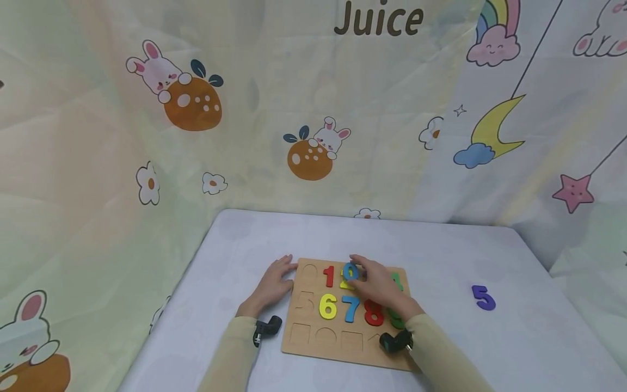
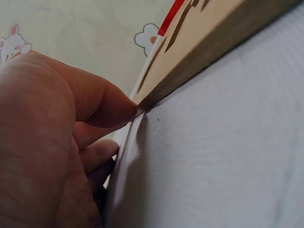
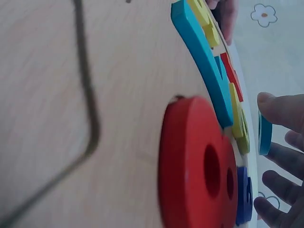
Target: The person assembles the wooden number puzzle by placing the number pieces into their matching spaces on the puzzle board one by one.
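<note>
A blue ring-shaped number 0 is pinched between the thumb and fingers of my right hand, above the yellow 2 on a wooden number puzzle board. My left hand rests at the board's upper left edge; its thumb touches the corner and the other fingers lie beside it. On the board sit a red 1, yellow 6, blue 7 and red 8. Green pieces at the right are partly hidden by my right hand and wrist.
A purple 5 lies on the white table, right of the board. Bare outlined recesses show in the board's left column and bottom row. A printed cloth backdrop rises behind the table. Each wrist wears a small black camera.
</note>
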Demonstrator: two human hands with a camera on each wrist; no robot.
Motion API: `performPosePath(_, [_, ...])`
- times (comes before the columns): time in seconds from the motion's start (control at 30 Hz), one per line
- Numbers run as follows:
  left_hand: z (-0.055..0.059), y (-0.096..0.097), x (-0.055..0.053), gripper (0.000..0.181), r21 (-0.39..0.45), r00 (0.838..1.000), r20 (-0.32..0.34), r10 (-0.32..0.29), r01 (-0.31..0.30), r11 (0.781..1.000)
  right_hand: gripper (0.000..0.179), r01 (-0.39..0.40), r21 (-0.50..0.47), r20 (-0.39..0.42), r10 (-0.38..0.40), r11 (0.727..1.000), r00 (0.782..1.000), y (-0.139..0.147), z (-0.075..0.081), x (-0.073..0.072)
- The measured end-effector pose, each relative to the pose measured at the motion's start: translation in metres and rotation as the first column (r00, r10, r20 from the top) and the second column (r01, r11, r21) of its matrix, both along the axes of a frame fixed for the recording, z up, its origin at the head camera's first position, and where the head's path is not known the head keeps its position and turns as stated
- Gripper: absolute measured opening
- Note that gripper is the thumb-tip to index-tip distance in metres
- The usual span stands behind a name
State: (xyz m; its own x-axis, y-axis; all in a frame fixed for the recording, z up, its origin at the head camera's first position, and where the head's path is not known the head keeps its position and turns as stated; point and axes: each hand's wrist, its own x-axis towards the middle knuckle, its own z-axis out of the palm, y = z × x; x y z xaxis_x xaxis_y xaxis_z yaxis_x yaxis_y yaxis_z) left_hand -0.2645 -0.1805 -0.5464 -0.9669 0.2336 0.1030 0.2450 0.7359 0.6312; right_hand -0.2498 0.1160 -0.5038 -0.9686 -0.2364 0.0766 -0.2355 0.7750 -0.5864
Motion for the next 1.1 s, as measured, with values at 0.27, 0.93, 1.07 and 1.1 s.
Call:
performPosePath(0.27, [0.003, 0.003, 0.001, 0.042, 0.031, 0.999, 0.032, 0.030, -0.031, 0.999, 0.069, -0.010, -0.001, 0.012, 0.010, 1.000, 1.000, -0.016, -0.002, -0.008])
performPosePath(0.93, [0.001, 0.002, 0.004, 0.040, 0.066, 0.999, 0.036, 0.038, -0.040, 0.997, 0.071, -0.131, -0.044, -0.014, 0.131, 0.990, 0.991, -0.059, -0.009, -0.015])
performPosePath(1.07, [0.002, 0.001, 0.004, 0.040, 0.069, 0.998, 0.044, 0.034, -0.037, 0.997, 0.071, -0.156, -0.059, -0.010, 0.156, 0.986, 0.988, -0.065, -0.008, -0.015])
performPosePath(1.1, [0.003, 0.001, 0.004, 0.039, 0.070, 0.999, 0.043, 0.033, -0.035, 0.997, 0.071, -0.166, -0.072, -0.006, 0.166, 0.984, 0.986, -0.066, -0.008, -0.014])
